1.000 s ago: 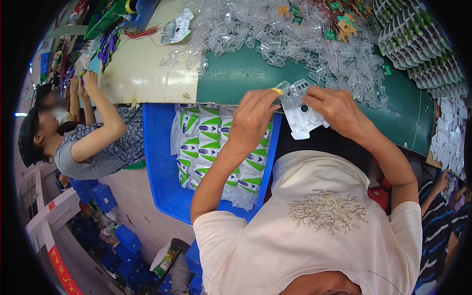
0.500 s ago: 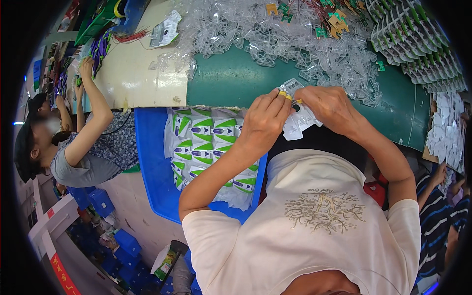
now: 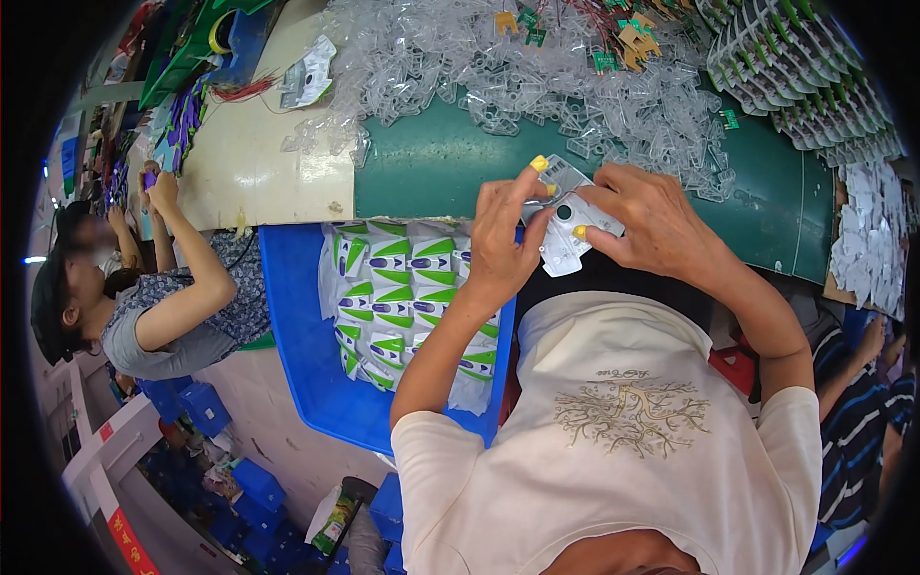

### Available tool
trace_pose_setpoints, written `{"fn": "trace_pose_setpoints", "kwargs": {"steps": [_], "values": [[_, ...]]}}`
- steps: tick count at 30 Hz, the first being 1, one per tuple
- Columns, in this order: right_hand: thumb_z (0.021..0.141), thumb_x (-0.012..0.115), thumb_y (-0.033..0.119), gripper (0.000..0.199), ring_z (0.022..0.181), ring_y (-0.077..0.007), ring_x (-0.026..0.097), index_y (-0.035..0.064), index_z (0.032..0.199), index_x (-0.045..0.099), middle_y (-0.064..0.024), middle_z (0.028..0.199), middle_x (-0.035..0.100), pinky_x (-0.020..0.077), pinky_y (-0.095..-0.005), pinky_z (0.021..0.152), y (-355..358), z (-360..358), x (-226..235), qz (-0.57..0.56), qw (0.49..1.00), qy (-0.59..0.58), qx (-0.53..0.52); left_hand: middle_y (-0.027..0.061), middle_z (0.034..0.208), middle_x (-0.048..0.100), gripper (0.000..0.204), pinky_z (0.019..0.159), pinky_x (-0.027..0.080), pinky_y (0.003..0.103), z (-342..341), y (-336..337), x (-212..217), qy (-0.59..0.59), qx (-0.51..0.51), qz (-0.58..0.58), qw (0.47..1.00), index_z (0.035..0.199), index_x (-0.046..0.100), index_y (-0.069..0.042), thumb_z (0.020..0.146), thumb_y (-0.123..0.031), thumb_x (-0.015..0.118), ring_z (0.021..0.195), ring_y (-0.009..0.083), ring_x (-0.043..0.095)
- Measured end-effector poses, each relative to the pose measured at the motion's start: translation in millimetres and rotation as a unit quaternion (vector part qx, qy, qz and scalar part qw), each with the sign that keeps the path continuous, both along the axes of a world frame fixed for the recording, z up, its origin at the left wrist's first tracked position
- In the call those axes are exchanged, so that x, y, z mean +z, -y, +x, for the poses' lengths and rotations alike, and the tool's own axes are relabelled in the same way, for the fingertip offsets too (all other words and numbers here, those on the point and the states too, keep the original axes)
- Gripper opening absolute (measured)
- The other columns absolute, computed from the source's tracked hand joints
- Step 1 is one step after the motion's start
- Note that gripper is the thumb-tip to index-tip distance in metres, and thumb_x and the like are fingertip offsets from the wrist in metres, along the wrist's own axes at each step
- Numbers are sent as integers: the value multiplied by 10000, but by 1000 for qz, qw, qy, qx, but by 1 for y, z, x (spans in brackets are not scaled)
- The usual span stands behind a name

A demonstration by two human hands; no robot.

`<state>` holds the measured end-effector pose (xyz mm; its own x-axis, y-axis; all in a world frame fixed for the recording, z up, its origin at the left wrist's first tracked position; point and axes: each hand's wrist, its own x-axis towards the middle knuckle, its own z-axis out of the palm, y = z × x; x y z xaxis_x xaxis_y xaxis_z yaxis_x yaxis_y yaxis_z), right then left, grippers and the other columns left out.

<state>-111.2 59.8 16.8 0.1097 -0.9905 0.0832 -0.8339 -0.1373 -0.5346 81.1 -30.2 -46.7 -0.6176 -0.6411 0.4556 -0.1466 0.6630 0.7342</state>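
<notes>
A white plastic housing with a dark round spot is held between my two hands, just off the near edge of the green table. My right hand grips its right side, with a yellow-covered thumb tip resting on the face. At the left edge is my left hand, thumb and fingers around the rim and the yellow-covered index finger raised. Thin grey wire appears by the left fingers, though its ends are hidden. Beyond lies a wide heap of clear plastic parts.
Below the table edge on the left stands a blue bin with rows of white-and-green housings. Stacked housings rise at the far right. Small circuit boards and red wires lie on the heap. A co-worker works at the left.
My left hand has moved down and left off the housing's top, and its index finger is lifted. My right hand has shifted, so its thumb now lies on the housing's face.
</notes>
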Motion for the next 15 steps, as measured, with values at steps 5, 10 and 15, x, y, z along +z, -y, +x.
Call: {"fn": "trace_pose_setpoints", "kwargs": {"steps": [5,10,15], "values": [[733,717,175,244,740,-292,608,10,898,645,-119,814,549,499,-418,607,1,3,-2,-11,1000,-14,-3,68,1025,688,649,818,426,382,-1,12,12,52,-96,-16,994,1387,446,-5,777,69,654,899,266,580],[722,695,73,154,732,-283,604,15,852,636,-105,805,548,491,-405,604,3,-1,-7,-52,998,-3,-26,64,1015,687,664,784,415,379,-1,13,7,34,-107,-22,993,1392,448,-12,767,74,655,875,254,585],[708,678,35,129,713,-273,589,29,827,629,-84,769,521,476,-402,602,9,4,-16,-88,995,-19,-41,69,937,678,688,783,429,384,2,10,4,29,-84,-15,996,1381,445,-1,743,79,690,857,255,594]]}}
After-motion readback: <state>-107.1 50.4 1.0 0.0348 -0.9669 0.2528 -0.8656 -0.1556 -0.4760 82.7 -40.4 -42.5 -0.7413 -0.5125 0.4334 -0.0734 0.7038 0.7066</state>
